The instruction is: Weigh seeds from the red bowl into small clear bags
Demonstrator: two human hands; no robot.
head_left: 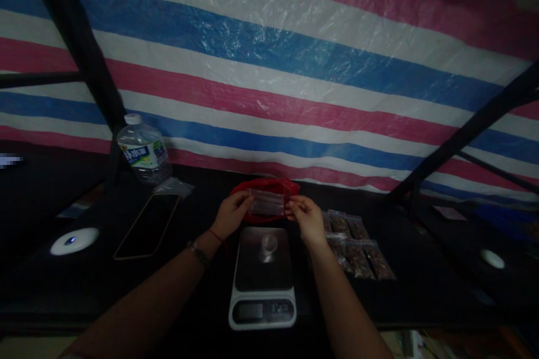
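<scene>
My left hand (231, 214) and my right hand (306, 215) each pinch one end of a small clear plastic bag (266, 202), held level above the far end of a kitchen scale (263, 297). A small round transparent cup (269, 244) sits on the scale's dark platform. Just behind the clear bag lies a red plastic bag (269, 186). To the right of my right hand, several small sealed bags of brown material (357, 249) lie in rows on the dark table.
A water bottle (142, 148) stands at the back left, with a phone (148, 225) lying flat in front of it and a round white device (74, 240) further left. A striped red, white and blue tarp (295, 67) hangs behind the table. Black frame bars (463, 137) slant at both sides.
</scene>
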